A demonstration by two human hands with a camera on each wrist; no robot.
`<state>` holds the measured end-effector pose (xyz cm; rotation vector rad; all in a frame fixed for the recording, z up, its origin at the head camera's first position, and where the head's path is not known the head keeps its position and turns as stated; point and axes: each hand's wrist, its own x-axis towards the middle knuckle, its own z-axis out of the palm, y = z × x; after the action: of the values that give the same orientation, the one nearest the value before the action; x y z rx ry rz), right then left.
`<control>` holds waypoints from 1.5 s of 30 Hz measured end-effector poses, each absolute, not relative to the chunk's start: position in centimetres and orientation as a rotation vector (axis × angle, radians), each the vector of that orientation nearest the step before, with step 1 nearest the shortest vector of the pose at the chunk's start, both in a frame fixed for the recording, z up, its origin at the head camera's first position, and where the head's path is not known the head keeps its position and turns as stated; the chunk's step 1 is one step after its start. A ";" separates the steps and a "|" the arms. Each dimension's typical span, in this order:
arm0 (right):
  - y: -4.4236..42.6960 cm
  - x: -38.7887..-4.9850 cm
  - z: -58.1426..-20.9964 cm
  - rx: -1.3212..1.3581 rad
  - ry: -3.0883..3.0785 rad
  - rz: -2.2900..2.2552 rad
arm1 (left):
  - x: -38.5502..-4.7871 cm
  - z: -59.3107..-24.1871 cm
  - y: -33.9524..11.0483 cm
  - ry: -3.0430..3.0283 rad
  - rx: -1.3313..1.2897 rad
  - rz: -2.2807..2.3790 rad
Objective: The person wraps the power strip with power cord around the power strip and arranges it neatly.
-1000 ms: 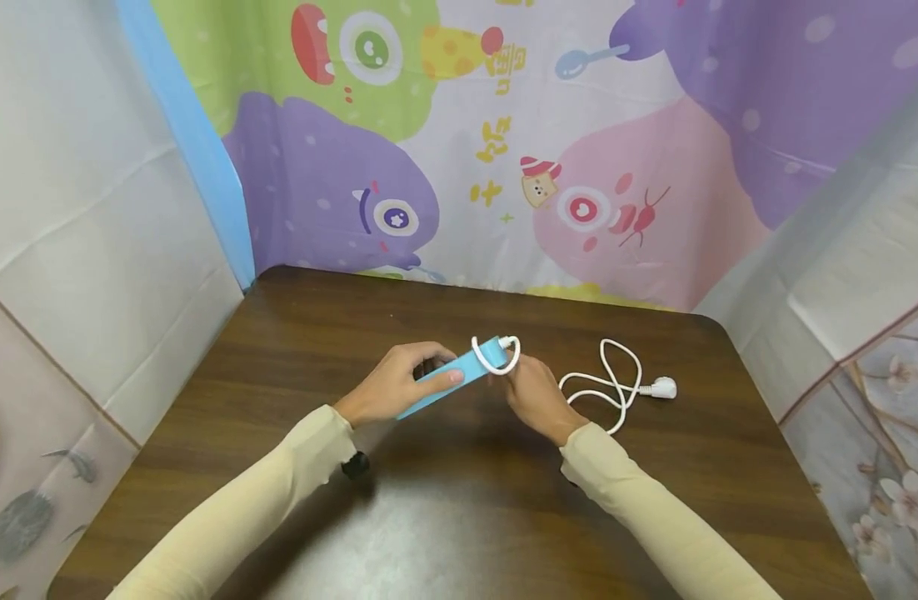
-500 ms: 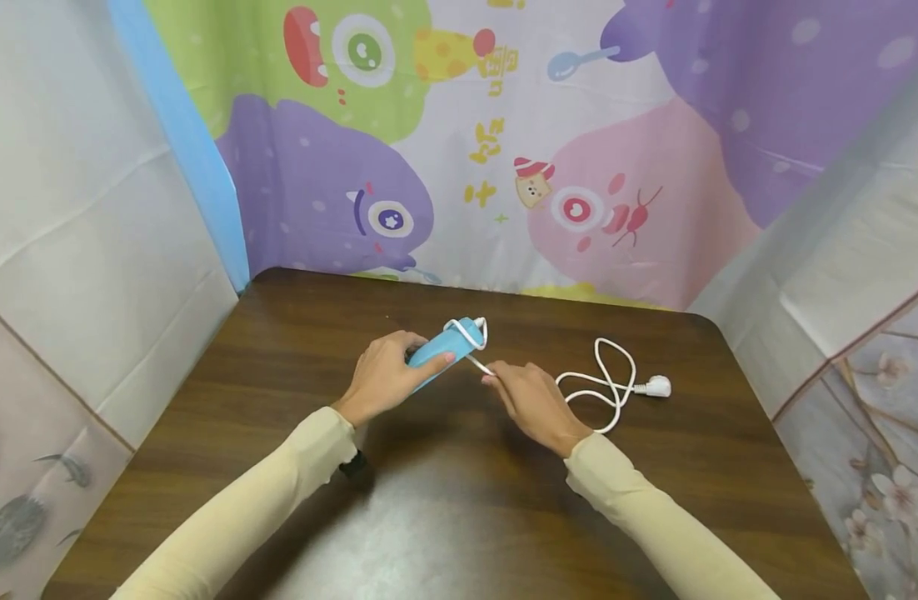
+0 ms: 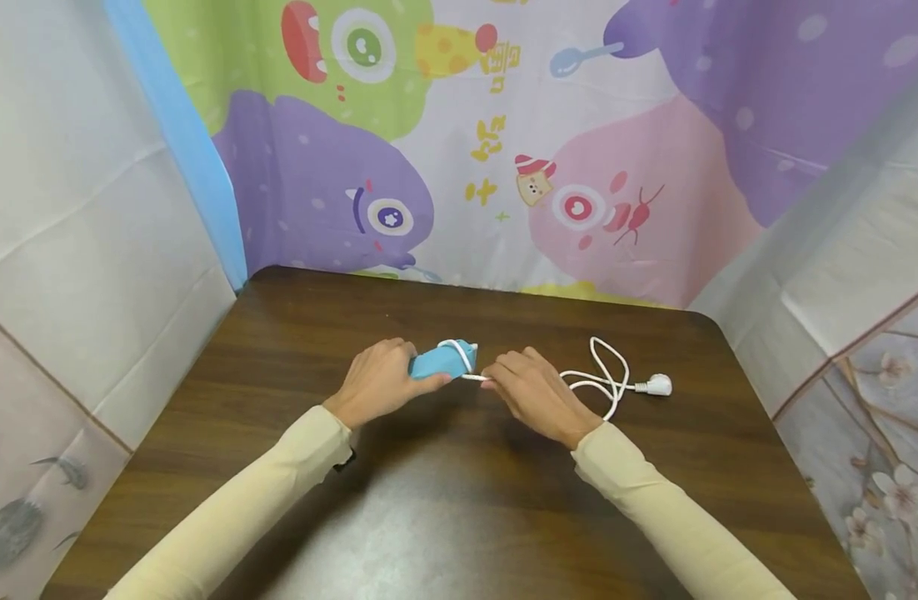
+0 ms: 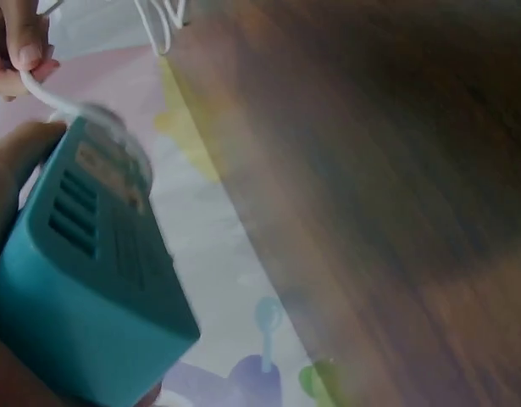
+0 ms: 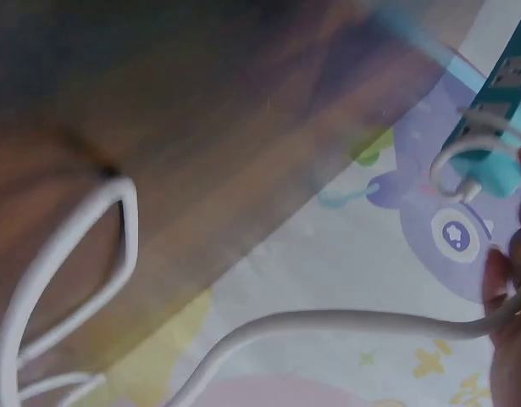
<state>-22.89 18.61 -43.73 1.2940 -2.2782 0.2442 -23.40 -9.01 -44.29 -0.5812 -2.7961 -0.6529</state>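
Observation:
My left hand (image 3: 378, 379) grips a light blue power strip (image 3: 438, 362), thumb along its near side. A white cord (image 5: 328, 321) leaves one end of the strip and loops around that end. My right hand (image 3: 536, 393) pinches the cord just to the right of the strip. In the left wrist view the power strip (image 4: 99, 280) shows its end and a slotted side. Sockets on the strip (image 5: 510, 76) show at the right edge of the right wrist view. Past my right hand, the rest of the cord lies in loose loops, ending in a white plug (image 3: 659, 384).
The brown wooden table (image 3: 444, 517) lies under both hands. A curtain (image 3: 474, 167) with cartoon monsters hangs along its back edge. Pale fabric walls (image 3: 92, 208) stand at the left and right sides.
The strip first moved up and left, then came lower and turned flatter. My right hand drew away from it with the cord, and the cord loop now lies closer round the end.

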 end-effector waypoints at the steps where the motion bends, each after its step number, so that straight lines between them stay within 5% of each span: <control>1: 18.7 -23.0 -43.5 1.311 -2.268 0.235 | -23.5 -44.2 -9.0 -2.802 -0.623 -0.643; 21: 18.7 -24.3 -42.9 1.451 -2.143 0.742 | -23.4 -44.3 -8.3 -2.690 -1.405 -0.834; 32: 19.1 -24.8 -43.6 1.335 -2.347 1.197 | -23.3 -45.3 -8.3 -2.584 -1.409 -1.146; 45: 19.3 -24.5 -45.7 0.929 -2.567 1.179 | -22.9 -44.8 -7.5 -2.622 -1.129 -1.393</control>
<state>-24.53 19.26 -45.74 0.9290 -2.5670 1.1792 -22.91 -7.51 -44.76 -1.1294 -2.6217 -1.3929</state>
